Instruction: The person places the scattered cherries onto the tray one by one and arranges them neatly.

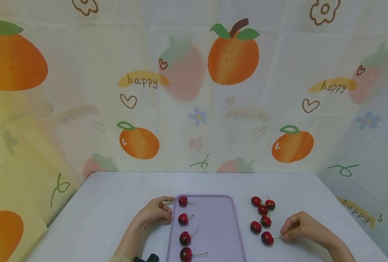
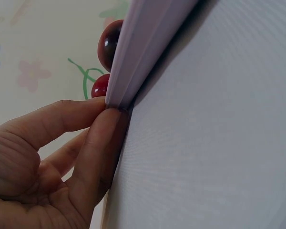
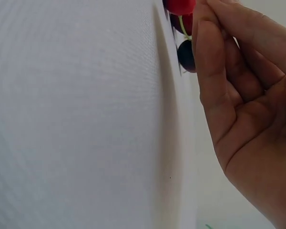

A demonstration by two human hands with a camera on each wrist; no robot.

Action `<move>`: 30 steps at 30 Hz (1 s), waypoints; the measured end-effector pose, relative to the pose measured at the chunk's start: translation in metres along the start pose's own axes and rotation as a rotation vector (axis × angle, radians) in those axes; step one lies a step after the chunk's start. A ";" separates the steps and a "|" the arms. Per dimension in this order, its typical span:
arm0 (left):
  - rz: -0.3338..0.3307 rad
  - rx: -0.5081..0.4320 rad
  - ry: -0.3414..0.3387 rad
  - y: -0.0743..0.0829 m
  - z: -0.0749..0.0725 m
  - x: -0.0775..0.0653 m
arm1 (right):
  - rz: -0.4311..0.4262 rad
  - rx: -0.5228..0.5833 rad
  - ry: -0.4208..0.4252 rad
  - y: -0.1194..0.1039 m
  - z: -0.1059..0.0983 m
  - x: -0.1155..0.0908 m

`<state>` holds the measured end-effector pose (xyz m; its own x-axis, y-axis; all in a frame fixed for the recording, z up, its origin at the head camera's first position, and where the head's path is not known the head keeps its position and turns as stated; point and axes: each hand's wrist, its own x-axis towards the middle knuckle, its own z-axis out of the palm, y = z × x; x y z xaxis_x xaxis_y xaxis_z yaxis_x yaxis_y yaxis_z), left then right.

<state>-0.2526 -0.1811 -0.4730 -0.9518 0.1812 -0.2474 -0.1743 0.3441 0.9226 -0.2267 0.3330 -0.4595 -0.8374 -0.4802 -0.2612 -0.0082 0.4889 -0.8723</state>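
My left hand (image 1: pixel 155 211) is at the upper left edge of a light purple tray (image 1: pixel 213 225). In the left wrist view its thumb and a finger hold the tray's rim (image 2: pixel 126 71). Several dark red cherries with stems stand in a column along the tray's left side, among them the far one (image 1: pixel 182 201) and the near one (image 1: pixel 185 254). My right hand (image 1: pixel 300 229) pinches the stem of a cherry (image 1: pixel 267 238) at the near end of a group on the table. Its fingertips partly hide the cherries in the right wrist view.
Several other cherries lie close together right of the tray, including one at the far left (image 1: pixel 256 201) and one nearer (image 1: pixel 255 227). All stand on a white table (image 1: pixel 122 193). A fruit-printed curtain (image 1: pixel 194 91) hangs behind it. A black object (image 1: pixel 152 258) shows beside the left forearm.
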 end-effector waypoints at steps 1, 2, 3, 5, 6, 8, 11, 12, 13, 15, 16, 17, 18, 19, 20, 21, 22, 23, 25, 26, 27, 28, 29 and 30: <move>0.001 0.000 -0.001 0.000 0.000 0.000 | -0.004 -0.004 0.001 -0.001 0.000 0.000; 0.003 -0.001 -0.003 0.000 0.000 0.000 | -0.005 -0.007 0.003 -0.002 0.001 0.000; 0.003 -0.003 -0.004 0.001 0.000 0.000 | -0.008 -0.013 0.006 -0.003 0.001 0.001; 0.003 -0.007 -0.006 0.001 0.000 -0.001 | -0.016 -0.023 0.011 -0.005 0.001 0.002; 0.002 -0.008 -0.007 0.002 0.000 -0.001 | -0.021 -0.026 0.013 -0.006 0.001 0.002; 0.002 -0.010 -0.010 0.003 0.000 -0.002 | -0.026 -0.029 0.018 -0.007 0.002 0.003; 0.000 -0.009 -0.010 0.003 -0.001 -0.002 | -0.041 -0.027 0.021 -0.009 0.002 0.003; -0.001 -0.009 -0.009 0.003 -0.001 -0.002 | -0.046 -0.022 0.022 -0.009 0.003 0.002; -0.002 -0.008 -0.008 0.003 0.000 -0.002 | -0.051 -0.021 0.023 -0.010 0.003 0.002; -0.005 -0.006 -0.004 0.002 0.000 -0.002 | -0.055 -0.015 0.022 -0.012 0.004 0.002; -0.005 -0.005 -0.002 0.002 0.000 -0.002 | -0.057 -0.016 0.021 -0.013 0.004 0.002; -0.005 -0.004 -0.003 0.002 0.000 -0.002 | -0.059 -0.012 0.020 -0.013 0.004 0.002; -0.005 -0.004 -0.004 0.002 0.000 -0.002 | -0.064 -0.008 0.016 -0.014 0.005 0.002; -0.004 -0.004 -0.005 0.001 -0.001 -0.001 | -0.066 -0.011 0.011 -0.015 0.005 0.002; -0.002 -0.006 -0.008 0.001 -0.001 -0.001 | -0.068 -0.009 0.005 -0.015 0.005 0.002; 0.001 -0.009 -0.011 0.001 -0.001 -0.001 | -0.074 -0.006 -0.001 -0.016 0.006 0.002; 0.004 -0.014 -0.014 0.001 -0.001 -0.001 | -0.080 -0.004 -0.007 -0.016 0.006 0.002; 0.005 -0.018 -0.017 0.001 -0.001 -0.001 | -0.089 -0.003 -0.013 -0.017 0.007 0.003; 0.011 -0.026 -0.023 0.001 -0.002 -0.001 | -0.096 0.000 -0.019 -0.018 0.008 0.003; 0.013 -0.029 -0.026 0.001 -0.002 -0.001 | -0.097 0.001 -0.020 -0.019 0.009 0.003; 0.015 -0.032 -0.029 0.001 -0.002 -0.001 | -0.096 0.001 -0.019 -0.020 0.009 0.003; 0.017 -0.034 -0.031 0.001 -0.002 -0.001 | -0.096 -0.002 -0.017 -0.021 0.010 0.003; 0.019 -0.036 -0.032 0.001 -0.002 -0.001 | -0.094 -0.006 -0.015 -0.022 0.010 0.003; 0.021 -0.038 -0.034 0.001 -0.002 -0.001 | -0.091 -0.008 -0.014 -0.023 0.011 0.003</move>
<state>-0.2521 -0.1824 -0.4707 -0.9462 0.2198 -0.2375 -0.1645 0.3052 0.9380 -0.2231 0.3123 -0.4449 -0.8252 -0.5330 -0.1871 -0.0879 0.4483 -0.8896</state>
